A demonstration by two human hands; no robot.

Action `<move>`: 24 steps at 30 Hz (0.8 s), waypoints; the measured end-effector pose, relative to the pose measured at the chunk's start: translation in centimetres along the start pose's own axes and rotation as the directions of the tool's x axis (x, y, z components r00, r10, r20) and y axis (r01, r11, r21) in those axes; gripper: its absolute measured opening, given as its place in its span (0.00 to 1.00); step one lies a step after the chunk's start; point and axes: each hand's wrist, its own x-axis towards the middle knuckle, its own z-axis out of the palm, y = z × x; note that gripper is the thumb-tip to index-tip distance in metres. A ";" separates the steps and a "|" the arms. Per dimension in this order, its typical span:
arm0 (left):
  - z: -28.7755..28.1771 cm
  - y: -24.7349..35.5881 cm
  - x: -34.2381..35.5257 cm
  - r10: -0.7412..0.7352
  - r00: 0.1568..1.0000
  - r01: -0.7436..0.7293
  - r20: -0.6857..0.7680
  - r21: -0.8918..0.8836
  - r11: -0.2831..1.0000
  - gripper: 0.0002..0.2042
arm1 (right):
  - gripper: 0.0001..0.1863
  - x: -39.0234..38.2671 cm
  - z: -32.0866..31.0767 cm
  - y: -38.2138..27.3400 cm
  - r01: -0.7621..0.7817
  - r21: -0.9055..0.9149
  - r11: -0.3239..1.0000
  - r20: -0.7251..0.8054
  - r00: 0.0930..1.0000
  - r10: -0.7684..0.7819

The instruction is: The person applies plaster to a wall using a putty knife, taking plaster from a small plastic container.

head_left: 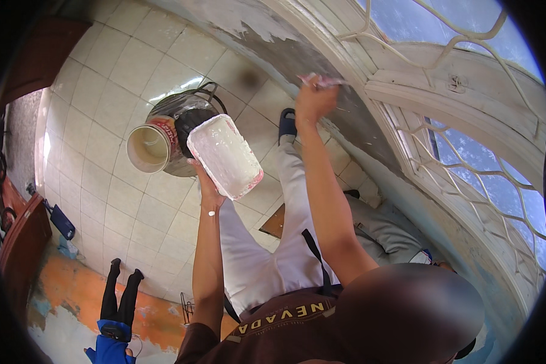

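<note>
Head view: left grip (pixel 208 187) holds a tray (pixel 217 155); right of it, right grip (pixel 317 104) holds something pinkish (pixel 327 80). Tipping the tray could spill goo (pixel 241 175).

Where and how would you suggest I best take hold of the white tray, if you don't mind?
I would likely grip the tray by its long right rim, coming from the person's right: that raised edge looks free, while the left hand supports the opposite side.
</note>
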 end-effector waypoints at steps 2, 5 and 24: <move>-0.4 1.2 -1.2 0.016 1.000 -0.015 -0.026 0.032 0.999 0.43 | 0.09 -1.1 2.7 -3.5 0.020 -0.040 0.999 0.049 0.999 -0.018; -0.9 2.2 -2.1 0.042 0.999 -0.041 -0.032 0.048 0.998 0.43 | 0.09 -1.3 6.4 -7.3 0.036 0.012 0.999 0.092 0.995 -0.037; -4.5 1.2 -2.2 0.063 0.995 -0.069 -0.078 -0.078 0.995 0.43 | 0.16 -1.0 -3.7 4.4 -0.853 0.519 -0.057 0.807 0.467 0.361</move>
